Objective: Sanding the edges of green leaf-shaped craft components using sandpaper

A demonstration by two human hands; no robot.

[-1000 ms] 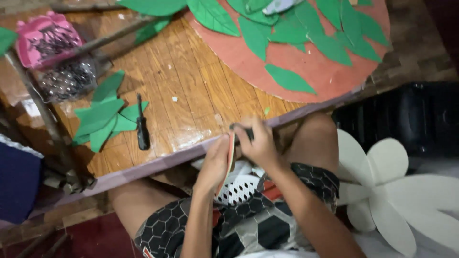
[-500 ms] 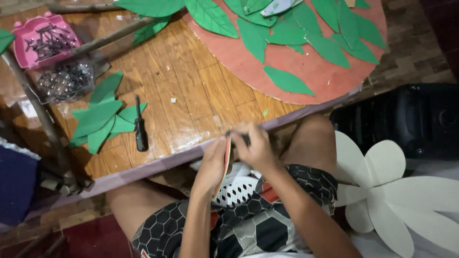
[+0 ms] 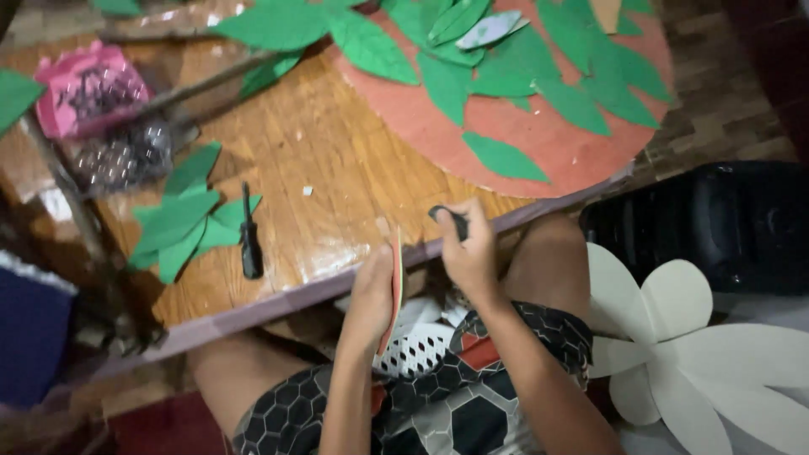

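Note:
My left hand (image 3: pixel 373 297) holds a thin sheet of card (image 3: pixel 394 291) seen edge-on, reddish on one side and green on the other. My right hand (image 3: pixel 468 248) grips black-handled scissors (image 3: pixel 451 221) right beside the card's top edge. Both hands hover over my lap at the near edge of the wooden table (image 3: pixel 337 168). The scissor blades are hidden behind my fingers and the card.
A reddish round board (image 3: pixel 539 135) with green paper leaves glued on lies at the far right of the table. Loose green leaves (image 3: pixel 181 221) and a black screwdriver (image 3: pixel 249 240) lie left. A pink container (image 3: pixel 84 84) sits far left. A white flower cutout (image 3: pixel 691 337) lies on the floor.
My view has shifted slightly. My right hand has lifted a little with the scissors, and the card stands more upright in my left hand.

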